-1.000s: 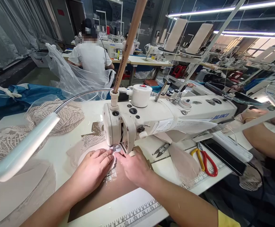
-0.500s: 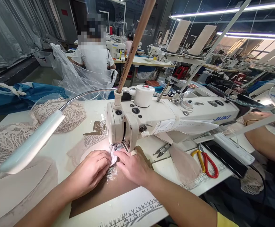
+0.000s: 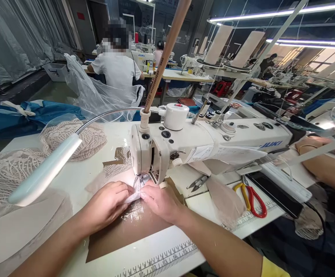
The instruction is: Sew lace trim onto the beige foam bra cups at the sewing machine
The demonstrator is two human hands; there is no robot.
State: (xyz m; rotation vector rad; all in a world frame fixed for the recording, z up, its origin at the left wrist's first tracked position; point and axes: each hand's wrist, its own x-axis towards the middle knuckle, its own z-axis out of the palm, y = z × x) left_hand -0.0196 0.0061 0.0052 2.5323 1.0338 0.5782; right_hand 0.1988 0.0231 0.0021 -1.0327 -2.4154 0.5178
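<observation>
A white sewing machine (image 3: 213, 134) stands in front of me, and a pale piece of fabric (image 3: 135, 195) lies at its needle. My left hand (image 3: 112, 202) pinches the fabric's left edge with bent fingers. On the other side my right hand (image 3: 158, 200) grips the same fabric between thumb and fingers, close under the machine head. Part of the fabric is hidden by the hands and the presser foot. Beneath both hands a brown, shiny sheet (image 3: 132, 231) covers the table. Pale lace (image 3: 112, 173) extends behind my left hand.
Lace cups (image 3: 75, 140) lie at the left under a lamp (image 3: 46, 169). To the right are thread snips (image 3: 198, 183), red-and-yellow-handled scissors (image 3: 252, 198) and a black phone (image 3: 274, 194). A co-worker's arm (image 3: 325, 165) shows at far right; another person (image 3: 115, 69) sits ahead.
Both hands have shifted slightly; the right fingers have drawn in to a pinch. More of the pale fabric shows between them, lifted and folded. The view has moved a little.
</observation>
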